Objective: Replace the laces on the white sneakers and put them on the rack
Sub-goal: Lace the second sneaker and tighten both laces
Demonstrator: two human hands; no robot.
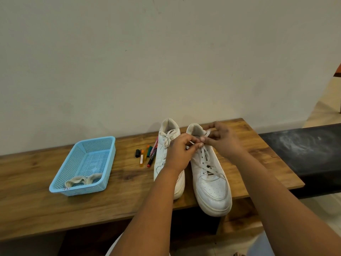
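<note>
Two white sneakers stand side by side on the wooden bench (55, 209), toes toward me. The left sneaker (167, 145) has a tied bow near its tongue. The right sneaker (212, 185) is laced with a white lace (206, 163) crossing up its eyelets. My left hand (180, 154) pinches a lace end over the top eyelets of the right sneaker. My right hand (224, 139) pinches the other part of the lace beside the collar. A bundle of off-white laces (83, 181) lies in the blue basket (60, 182).
Several markers (149, 154) lie on the bench just left of the sneakers. The basket sits at the bench's left half. A dark slab (304, 150) adjoins the bench on the right. A plain wall runs behind.
</note>
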